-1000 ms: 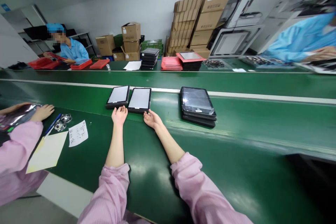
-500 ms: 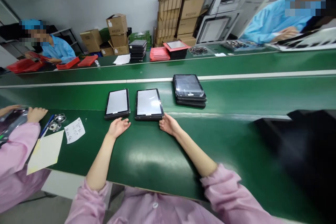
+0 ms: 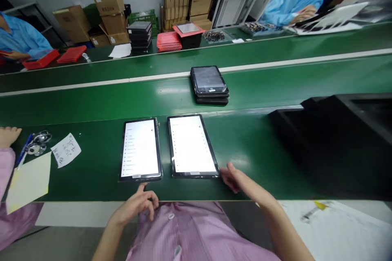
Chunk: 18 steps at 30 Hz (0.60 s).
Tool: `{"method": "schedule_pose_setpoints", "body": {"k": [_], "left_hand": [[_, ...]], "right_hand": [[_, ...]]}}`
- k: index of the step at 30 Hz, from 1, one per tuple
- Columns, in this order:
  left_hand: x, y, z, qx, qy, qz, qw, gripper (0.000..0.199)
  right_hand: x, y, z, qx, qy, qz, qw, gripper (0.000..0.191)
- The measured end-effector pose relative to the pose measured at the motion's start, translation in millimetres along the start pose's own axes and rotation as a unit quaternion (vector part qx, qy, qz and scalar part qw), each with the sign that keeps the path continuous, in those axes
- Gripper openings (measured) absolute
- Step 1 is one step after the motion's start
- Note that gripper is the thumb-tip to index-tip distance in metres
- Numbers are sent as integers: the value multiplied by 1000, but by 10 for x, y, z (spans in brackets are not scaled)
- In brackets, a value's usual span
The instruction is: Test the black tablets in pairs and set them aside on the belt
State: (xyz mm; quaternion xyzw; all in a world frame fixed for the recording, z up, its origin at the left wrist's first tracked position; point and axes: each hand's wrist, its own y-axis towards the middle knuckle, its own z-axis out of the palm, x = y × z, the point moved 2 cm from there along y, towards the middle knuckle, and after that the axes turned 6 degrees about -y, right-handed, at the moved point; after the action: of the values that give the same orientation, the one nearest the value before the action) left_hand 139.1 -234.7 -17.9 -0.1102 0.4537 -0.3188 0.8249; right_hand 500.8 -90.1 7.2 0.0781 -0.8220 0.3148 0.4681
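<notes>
Two tablets with lit white screens showing lists lie side by side on the green table in front of me. Just below the bottom edge of the left tablet (image 3: 141, 149) is my left hand (image 3: 137, 204), its fingers loosely spread and one fingertip close to that edge. The right tablet (image 3: 192, 144) is slightly turned. At its lower right corner is my right hand (image 3: 237, 177), thumb raised and other fingers loosely bent, not wrapped round it. Whether the fingertips touch the corner is hard to tell. Farther back stands a stack of tablets (image 3: 210, 83), dark-screened on top.
To the right sits a large black tray-like object (image 3: 330, 142). On the left lie a handwritten note (image 3: 65, 150), a yellowish sheet (image 3: 29, 181), a blue pen (image 3: 24, 149) and a neighbour's hand (image 3: 9, 135). Across the table, people in blue work near red trays (image 3: 72, 54).
Both lit tablets have come toward me, from the far strip to the table's near side. My hands have drawn back with them. The view has tilted down.
</notes>
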Motion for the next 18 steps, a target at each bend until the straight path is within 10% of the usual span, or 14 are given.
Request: {"method": "schedule_pose_setpoints", "body": {"k": [5, 10, 14, 18], "left_hand": [[-323, -388, -43, -159, 218, 98, 958, 50], [-699, -219, -87, -462, 438, 265, 724, 54], [-669, 33, 1, -499, 576, 202, 615, 60], [-555, 56, 87, -405, 636, 224, 618, 56]], "right_hand": [[485, -8, -185, -198, -280, -116, 932, 64], [954, 379, 355, -121, -432, -334, 829, 44], [906, 486, 455, -130, -464, -317, 817, 35], [656, 345, 113, -195, -454, -298, 817, 30]]}}
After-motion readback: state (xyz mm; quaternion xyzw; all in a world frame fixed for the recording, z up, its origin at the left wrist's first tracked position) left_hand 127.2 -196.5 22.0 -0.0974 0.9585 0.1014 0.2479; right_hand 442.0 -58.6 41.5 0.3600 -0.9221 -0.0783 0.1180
